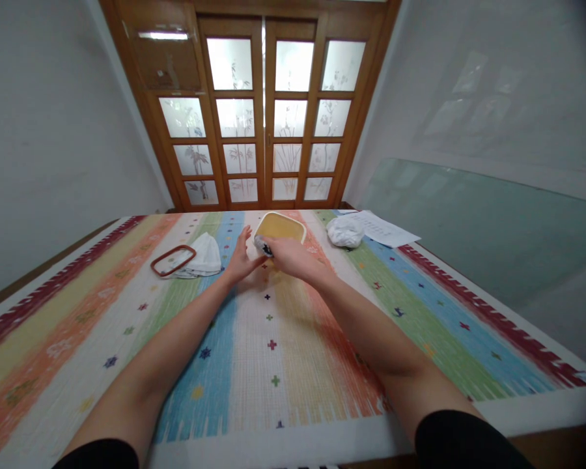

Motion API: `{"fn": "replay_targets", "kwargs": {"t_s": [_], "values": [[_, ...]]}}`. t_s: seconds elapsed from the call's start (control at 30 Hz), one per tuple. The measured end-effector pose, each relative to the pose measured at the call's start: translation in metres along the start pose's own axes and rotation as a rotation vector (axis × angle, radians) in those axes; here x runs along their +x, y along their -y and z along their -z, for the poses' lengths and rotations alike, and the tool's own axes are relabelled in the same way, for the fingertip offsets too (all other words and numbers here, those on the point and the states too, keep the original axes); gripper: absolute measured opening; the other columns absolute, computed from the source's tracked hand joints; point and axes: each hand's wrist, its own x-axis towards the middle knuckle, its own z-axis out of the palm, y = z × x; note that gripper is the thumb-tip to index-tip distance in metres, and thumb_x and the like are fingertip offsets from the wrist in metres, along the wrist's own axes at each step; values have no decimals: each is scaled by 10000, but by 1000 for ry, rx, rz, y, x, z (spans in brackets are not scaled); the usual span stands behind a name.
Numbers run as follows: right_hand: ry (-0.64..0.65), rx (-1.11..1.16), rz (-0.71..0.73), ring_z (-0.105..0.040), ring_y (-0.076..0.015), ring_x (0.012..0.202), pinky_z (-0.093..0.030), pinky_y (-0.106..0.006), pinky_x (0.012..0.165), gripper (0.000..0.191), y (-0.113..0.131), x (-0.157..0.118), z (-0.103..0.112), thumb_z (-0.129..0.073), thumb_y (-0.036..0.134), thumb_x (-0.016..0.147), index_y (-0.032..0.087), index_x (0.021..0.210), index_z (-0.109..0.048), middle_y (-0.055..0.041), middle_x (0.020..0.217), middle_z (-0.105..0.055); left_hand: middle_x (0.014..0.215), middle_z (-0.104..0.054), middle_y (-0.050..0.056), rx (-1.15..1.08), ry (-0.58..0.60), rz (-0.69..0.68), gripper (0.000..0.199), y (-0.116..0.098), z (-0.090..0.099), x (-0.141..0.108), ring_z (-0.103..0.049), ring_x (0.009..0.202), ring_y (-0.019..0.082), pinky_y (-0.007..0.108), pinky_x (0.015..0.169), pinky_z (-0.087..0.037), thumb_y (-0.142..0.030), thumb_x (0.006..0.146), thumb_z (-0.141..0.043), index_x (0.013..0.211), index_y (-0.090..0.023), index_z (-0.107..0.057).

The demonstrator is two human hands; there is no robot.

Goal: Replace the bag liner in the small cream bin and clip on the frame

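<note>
My right hand [293, 255] is closed on a small grey-white crumpled bundle with dark marks [262, 245], too small to name surely. It is held just in front of a yellowish, rounded rectangular box [282, 227] with a cream rim. My left hand [243, 257] is beside the bundle, its fingers spread and raised and its thumb reaching towards my right hand. Whether the thumb touches the bundle I cannot tell. Behind my right hand, part of the box's near side is hidden.
Left of my hands, a red-brown rounded frame [152, 265] lies partly over a white cloth [206, 255]. To the right are a crumpled white bundle [346, 232] and printed paper [389, 229]. A striped tablecloth [254, 365] covers the table; a glass panel [469, 228] leans at the right wall.
</note>
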Motion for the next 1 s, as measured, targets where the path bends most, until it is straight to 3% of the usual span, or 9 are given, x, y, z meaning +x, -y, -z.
{"fn": "replay_targets", "kwargs": {"t_s": [0.13, 0.2, 0.3, 0.4, 0.57, 0.67, 0.77, 0.9, 1.0], "values": [[-93, 8, -97, -694, -269, 1081, -467, -327, 873, 388, 0, 10, -14, -496, 167, 1011, 164, 1393, -559, -162, 1277, -728, 1556, -478, 196, 37, 35, -23, 941, -6, -10, -6, -495, 1455, 368, 622, 1194, -425, -500, 827, -813, 1587, -231, -327], [-124, 44, -103, -692, -271, 1095, -477, -332, 897, 373, 3, 10, -19, -467, 157, 1013, 163, 1370, -574, -162, 1284, -724, 1568, -447, 222, 39, 32, -84, 1015, -11, -19, -10, -452, 1482, 399, 638, 1228, -380, -493, 806, -827, 1606, -200, -275], [-162, 145, -86, -683, -276, 1150, -486, -334, 950, 388, 11, 10, -27, -487, 180, 1007, 168, 1386, -572, -156, 1314, -714, 1662, -275, 252, 72, -67, -125, 1194, -21, -28, -18, -277, 1585, 446, 665, 1279, -290, -495, 783, -852, 1663, -204, -99], [-205, 304, -113, -671, -259, 1225, -489, -319, 1014, 422, 17, 13, -35, -446, 262, 1064, 179, 1470, -525, -139, 1368, -701, 1705, -187, 221, 147, -127, -118, 1235, -31, -26, -20, -189, 1621, 446, 691, 1294, -242, -480, 798, -847, 1685, -260, -17], [-285, 496, -186, -623, -237, 1348, -495, -332, 1105, 494, 21, 22, -41, -350, 304, 1104, 177, 1557, -501, -143, 1463, -654, 1714, -204, 226, 246, -196, -150, 1297, -41, -17, -17, -219, 1611, 442, 695, 1295, -238, -535, 761, -868, 1696, -270, -9], [-237, 526, -213, -619, -259, 1355, -519, -397, 1104, 535, 23, 23, -37, -337, 287, 1096, 191, 1605, -471, -138, 1436, -674, 1721, -206, 238, 286, -181, -180, 1334, -40, -14, -17, -234, 1598, 455, 679, 1306, -217, -525, 748, -886, 1700, -241, 4], [-190, 588, -201, -612, -241, 1363, -517, -375, 1103, 524, 24, 20, -30, -355, 277, 1092, 205, 1596, -480, -108, 1464, -662, 1721, -198, 250, 332, -136, -199, 1388, -33, -12, -17, -222, 1587, 488, 697, 1297, -213, -528, 715, -903, 1701, -213, 21], [-143, 638, -164, -664, -242, 1264, -524, -333, 1050, 406, 11, 17, -19, -443, 245, 1057, 179, 1405, -641, -104, 1404, -702, 1691, -249, 252, 341, -95, -186, 1401, -22, -9, -16, -258, 1573, 500, 719, 1268, -265, -509, 693, -902, 1695, -218, 33], [-98, 555, -4, -682, -230, 1180, -506, -298, 1003, 386, -2, 10, -8, -489, 114, 963, 182, 1287, -686, -83, 1308, -747, 1673, -265, 271, 284, -104, -163, 1429, -16, -4, -14, -290, 1566, 491, 682, 1270, -299, -525, 662, -921, 1691, -201, 16]]}}
